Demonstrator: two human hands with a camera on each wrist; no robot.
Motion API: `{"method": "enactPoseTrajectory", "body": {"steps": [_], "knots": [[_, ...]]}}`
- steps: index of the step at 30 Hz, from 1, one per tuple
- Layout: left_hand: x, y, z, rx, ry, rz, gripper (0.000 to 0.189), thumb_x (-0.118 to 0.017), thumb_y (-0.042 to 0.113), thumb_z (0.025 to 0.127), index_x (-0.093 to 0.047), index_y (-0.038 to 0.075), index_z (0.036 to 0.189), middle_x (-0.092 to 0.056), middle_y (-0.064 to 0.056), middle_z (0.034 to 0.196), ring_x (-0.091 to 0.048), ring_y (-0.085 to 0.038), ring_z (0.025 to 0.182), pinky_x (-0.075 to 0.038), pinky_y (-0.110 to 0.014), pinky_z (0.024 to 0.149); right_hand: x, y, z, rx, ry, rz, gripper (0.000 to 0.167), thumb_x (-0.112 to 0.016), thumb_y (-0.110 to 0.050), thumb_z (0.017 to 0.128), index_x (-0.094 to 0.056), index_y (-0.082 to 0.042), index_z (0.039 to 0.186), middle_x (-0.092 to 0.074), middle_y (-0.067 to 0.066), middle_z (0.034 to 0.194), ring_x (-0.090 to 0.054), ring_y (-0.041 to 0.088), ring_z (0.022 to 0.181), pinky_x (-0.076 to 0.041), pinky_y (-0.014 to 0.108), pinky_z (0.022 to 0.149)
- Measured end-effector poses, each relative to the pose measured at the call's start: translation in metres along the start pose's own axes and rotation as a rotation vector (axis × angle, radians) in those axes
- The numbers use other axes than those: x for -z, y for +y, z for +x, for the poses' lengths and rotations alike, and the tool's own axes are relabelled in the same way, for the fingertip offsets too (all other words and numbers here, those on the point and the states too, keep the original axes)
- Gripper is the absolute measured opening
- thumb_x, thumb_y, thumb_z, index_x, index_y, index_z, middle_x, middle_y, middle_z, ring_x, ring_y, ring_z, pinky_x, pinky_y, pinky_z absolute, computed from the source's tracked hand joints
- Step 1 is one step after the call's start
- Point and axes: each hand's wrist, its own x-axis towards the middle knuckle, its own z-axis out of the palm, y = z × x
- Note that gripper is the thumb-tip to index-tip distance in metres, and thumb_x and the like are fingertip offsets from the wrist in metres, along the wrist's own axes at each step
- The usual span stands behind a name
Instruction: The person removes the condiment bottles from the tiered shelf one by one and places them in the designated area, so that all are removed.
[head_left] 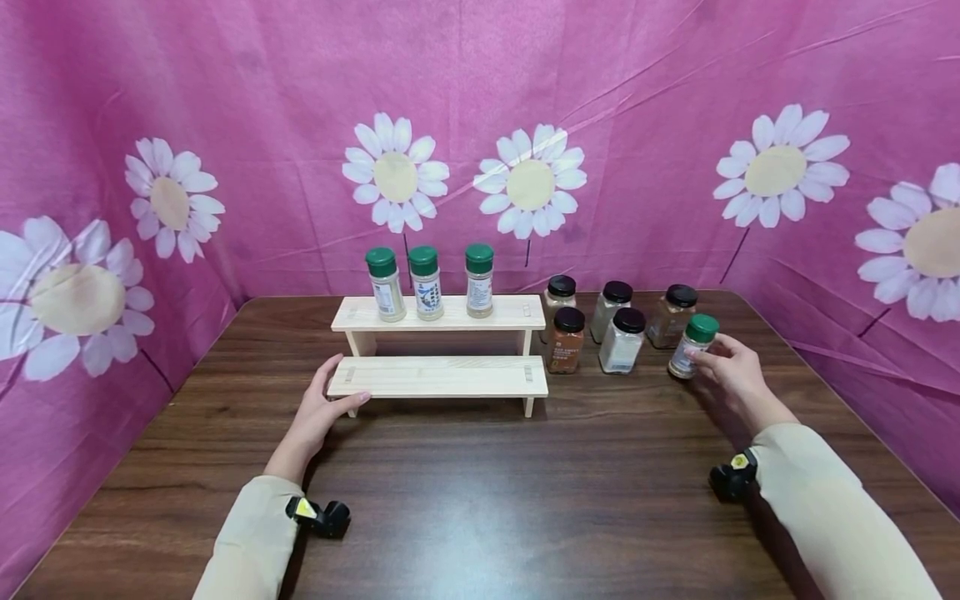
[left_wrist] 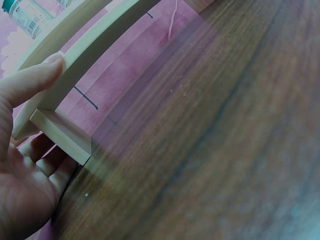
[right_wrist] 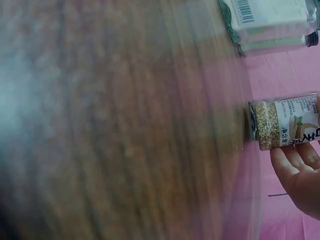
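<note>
My left hand (head_left: 313,412) grips the left end of a two-tier wooden rack (head_left: 438,379); in the left wrist view the thumb lies on the board's edge, the other fingers by the leg (left_wrist: 62,137). Far to the right, my right hand (head_left: 735,375) holds a green-capped spice jar (head_left: 692,348) upright, fingers along its right side. The right wrist view shows pale seeds inside this jar (right_wrist: 268,125) and a printed label. Three more green-capped shakers, the left one (head_left: 386,287), the middle one (head_left: 427,287) and the right one (head_left: 479,285), stand on the upper tier.
Between the rack and my right hand stand several black-capped jars, among them a reddish-orange one (head_left: 566,346), a white one (head_left: 622,346) and a brown one (head_left: 670,321). The dark wooden table (head_left: 480,492) meets a pink flowered cloth (head_left: 637,183) at its back and sides.
</note>
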Motion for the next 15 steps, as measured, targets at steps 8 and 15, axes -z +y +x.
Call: {"method": "enactPoseTrajectory", "body": {"steps": [8, 15], "knots": [[-0.0002, -0.0007, 0.0012, 0.007, 0.0, -0.011, 0.081, -0.065, 0.005, 0.075, -0.013, 0.009, 0.138, -0.025, -0.015, 0.133, -0.029, -0.022, 0.112, -0.021, -0.033, 0.093, -0.0008, 0.0052, 0.0046, 0.031, 0.01, 0.024, 0.028, -0.067, -0.002, 0.073, -0.054, -0.023, 0.086, -0.057, -0.012, 0.075, -0.054, 0.0, 0.066, -0.045, 0.015, 0.059], [-0.0003, -0.0013, 0.0014, 0.0, 0.002, -0.013, 0.081, -0.065, 0.004, 0.074, -0.014, 0.008, 0.137, -0.028, -0.015, 0.131, -0.032, -0.021, 0.109, -0.023, -0.029, 0.091, -0.0024, 0.0065, 0.0067, 0.018, 0.023, 0.035, 0.029, -0.066, 0.0, 0.073, -0.053, -0.022, 0.086, -0.057, -0.012, 0.074, -0.054, -0.001, 0.066, -0.045, 0.015, 0.059]]}}
